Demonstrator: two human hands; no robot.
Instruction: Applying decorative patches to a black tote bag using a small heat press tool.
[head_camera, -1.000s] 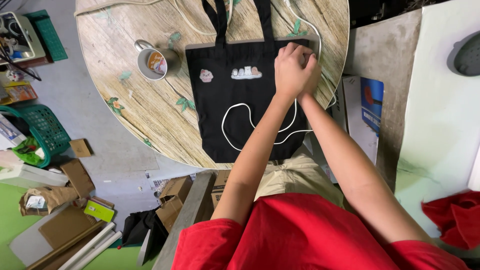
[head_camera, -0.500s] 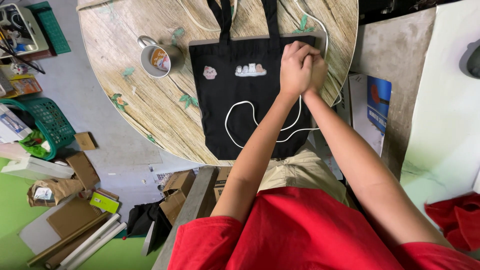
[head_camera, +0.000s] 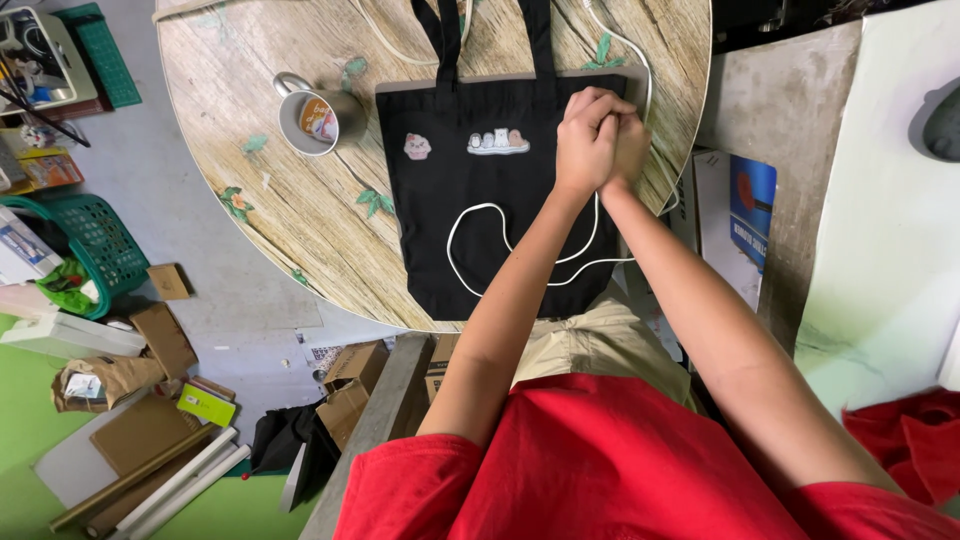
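one tote bag (head_camera: 470, 215), one mug (head_camera: 315, 118), two hands (head_camera: 598, 135).

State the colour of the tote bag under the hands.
Black, with small pale stickers; the tote bag shows best in the head view.

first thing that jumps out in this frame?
The black tote bag lying flat on the round wooden table, with both hands pressed together on its upper right corner: left hand beside right hand. A white cord loops across the bag's lower half, and a metal mug stands just left of the bag.
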